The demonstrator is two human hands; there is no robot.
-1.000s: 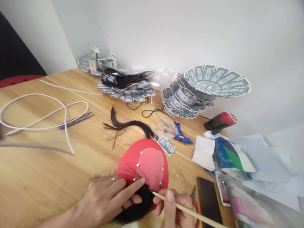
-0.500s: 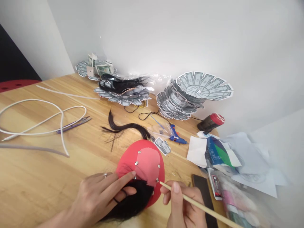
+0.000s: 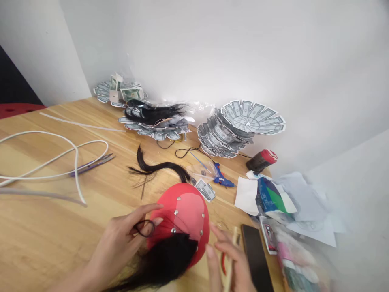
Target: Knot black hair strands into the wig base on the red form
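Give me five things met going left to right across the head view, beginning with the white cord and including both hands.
White cord, left hand, red piece with a pink panel, right hand, dark phone.

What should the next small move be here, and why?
Probably the left hand should brush the stray strands off the red dome: they cross its surface above the thick black hair, and that hand is close by.

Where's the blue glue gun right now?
In the head view, the blue glue gun lies just right of centre on the wooden table, beyond the red dome and beside the banknote-print cutouts.
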